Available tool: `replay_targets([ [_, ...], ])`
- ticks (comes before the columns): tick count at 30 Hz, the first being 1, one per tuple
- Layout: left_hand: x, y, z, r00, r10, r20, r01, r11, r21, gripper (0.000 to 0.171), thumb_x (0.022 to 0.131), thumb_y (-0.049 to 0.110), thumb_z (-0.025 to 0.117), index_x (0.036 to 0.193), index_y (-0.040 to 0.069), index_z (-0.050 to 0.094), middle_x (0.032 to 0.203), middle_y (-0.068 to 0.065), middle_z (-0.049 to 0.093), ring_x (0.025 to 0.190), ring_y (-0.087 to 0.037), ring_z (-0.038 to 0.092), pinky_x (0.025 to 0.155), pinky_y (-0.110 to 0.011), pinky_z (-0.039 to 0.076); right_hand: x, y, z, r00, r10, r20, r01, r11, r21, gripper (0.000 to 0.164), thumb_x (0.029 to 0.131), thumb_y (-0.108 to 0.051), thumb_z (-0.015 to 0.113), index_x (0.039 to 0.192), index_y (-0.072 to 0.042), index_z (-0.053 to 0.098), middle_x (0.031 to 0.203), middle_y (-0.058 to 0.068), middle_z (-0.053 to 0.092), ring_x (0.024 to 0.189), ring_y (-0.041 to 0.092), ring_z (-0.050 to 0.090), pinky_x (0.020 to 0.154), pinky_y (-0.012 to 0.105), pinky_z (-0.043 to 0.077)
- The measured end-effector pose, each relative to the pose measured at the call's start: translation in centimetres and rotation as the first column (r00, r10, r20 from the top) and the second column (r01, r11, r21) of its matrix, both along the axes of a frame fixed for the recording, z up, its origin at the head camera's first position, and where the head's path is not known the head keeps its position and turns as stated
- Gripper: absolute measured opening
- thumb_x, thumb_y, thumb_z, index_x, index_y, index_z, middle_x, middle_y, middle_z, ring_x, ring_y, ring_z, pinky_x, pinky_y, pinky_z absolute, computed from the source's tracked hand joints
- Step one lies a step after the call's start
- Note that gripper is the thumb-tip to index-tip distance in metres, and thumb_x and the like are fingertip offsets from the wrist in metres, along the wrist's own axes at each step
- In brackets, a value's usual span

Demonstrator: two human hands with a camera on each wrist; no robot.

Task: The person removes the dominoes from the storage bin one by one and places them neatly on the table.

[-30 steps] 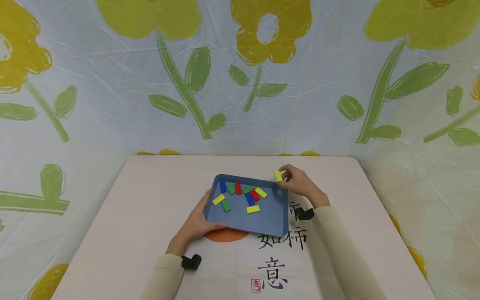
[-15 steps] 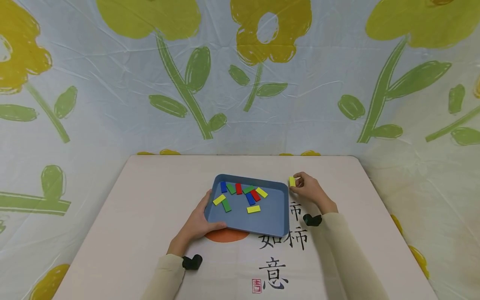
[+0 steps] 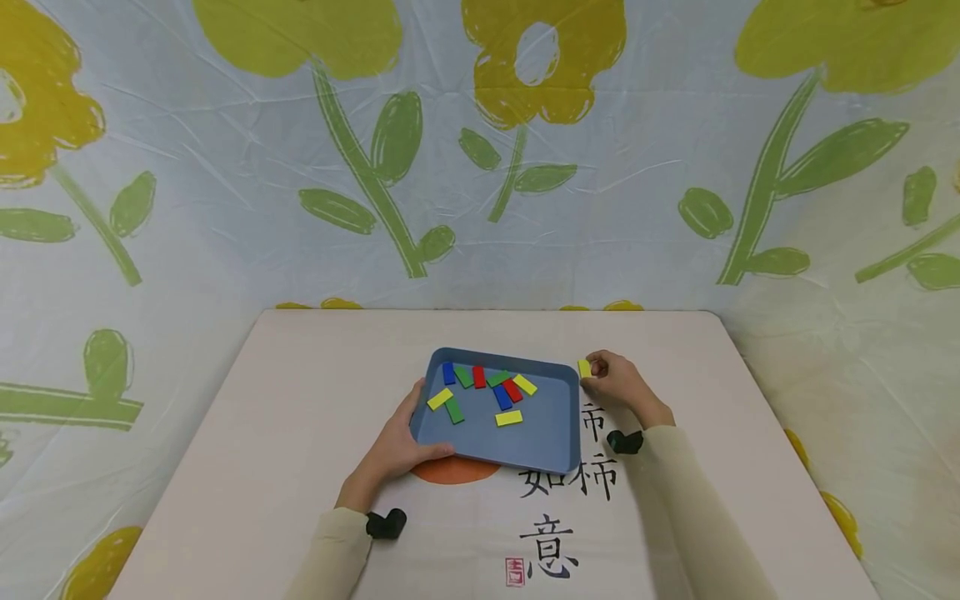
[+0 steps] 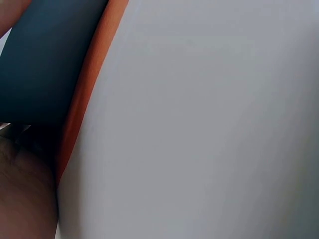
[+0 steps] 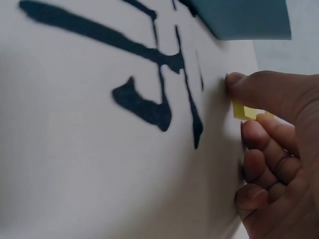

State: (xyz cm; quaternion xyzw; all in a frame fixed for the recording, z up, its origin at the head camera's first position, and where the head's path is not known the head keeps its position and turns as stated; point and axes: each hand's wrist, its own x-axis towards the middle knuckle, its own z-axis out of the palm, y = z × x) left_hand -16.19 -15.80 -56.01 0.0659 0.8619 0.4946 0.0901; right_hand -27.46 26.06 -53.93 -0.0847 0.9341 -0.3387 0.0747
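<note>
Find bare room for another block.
Bare: the right end of the blue tray, between blocks and right wall; the table left of the left hand. Crowded: the tray's far left and middle, and outside its right wall, where the right hand pinches a yellow block.

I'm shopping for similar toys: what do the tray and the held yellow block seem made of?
The tray looks like matte plastic, perhaps coated metal: even blue, rounded corners, no strong glints. The yellow block could be painted wood or plastic, smooth: flat colour, crisp edges.
</note>
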Motion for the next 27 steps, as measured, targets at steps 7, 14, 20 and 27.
replay_targets([
  [7, 0.0, 0.0, -0.1, 1.000, 0.002, 0.007, -0.002, 1.000, -0.010, 0.126, 0.073, 0.047, 0.091, 0.167, 0.029, 0.009, 0.172, -0.001, 0.019, 0.157, -0.030, 0.023, 0.123, -0.062, 0.025, 0.1, 0.2, -0.1, 1.000, 0.014, 0.003, -0.014, 1.000, -0.009, 0.049, 0.091, -0.014, 0.075, 0.132, 0.007, 0.057, 0.100, 0.012, 0.060, 0.092, 0.026, 0.056, 0.086, 0.043, 0.047],
  [14, -0.2, 0.0, -0.1, 1.000, 0.005, -0.001, -0.005, 1.000, 0.004, 0.125, 0.073, 0.046, 0.092, 0.167, 0.028, 0.011, 0.172, 0.001, 0.018, 0.158, -0.029, 0.022, 0.125, -0.061, 0.022, 0.0, 0.1, 0.4, 1.000, 0.027, 0.004, -0.027, 1.000, 0.007, 0.076, 0.091, -0.018, 0.077, 0.152, 0.004, 0.038, 0.116, 0.023, 0.063, 0.104, 0.037, 0.062, 0.095, 0.054, 0.051],
  [20, -0.2, 0.0, -0.1, 1.000, 0.000, 0.003, 0.000, 1.000, -0.002, 0.125, 0.073, 0.047, 0.092, 0.167, 0.028, 0.011, 0.172, 0.001, 0.018, 0.158, -0.029, 0.022, 0.124, -0.062, 0.023, 0.0, -0.5, 1.3, 0.998, 0.057, -0.024, -0.057, 0.998, 0.003, 0.081, 0.092, -0.018, 0.072, 0.158, 0.003, 0.030, 0.129, 0.030, 0.058, 0.110, 0.043, 0.063, 0.091, 0.056, 0.054],
  [27, -0.1, 0.0, 0.0, 1.000, 0.003, 0.004, -0.003, 1.000, -0.001, 0.125, 0.074, 0.046, 0.092, 0.167, 0.027, 0.011, 0.172, 0.001, 0.018, 0.157, -0.030, 0.022, 0.124, -0.062, 0.022, 0.1, -2.0, 3.5, 0.989, 0.085, -0.118, -0.086, 0.996, 0.002, 0.080, 0.095, -0.017, 0.070, 0.160, 0.002, 0.026, 0.132, 0.032, 0.054, 0.110, 0.046, 0.060, 0.089, 0.058, 0.053],
])
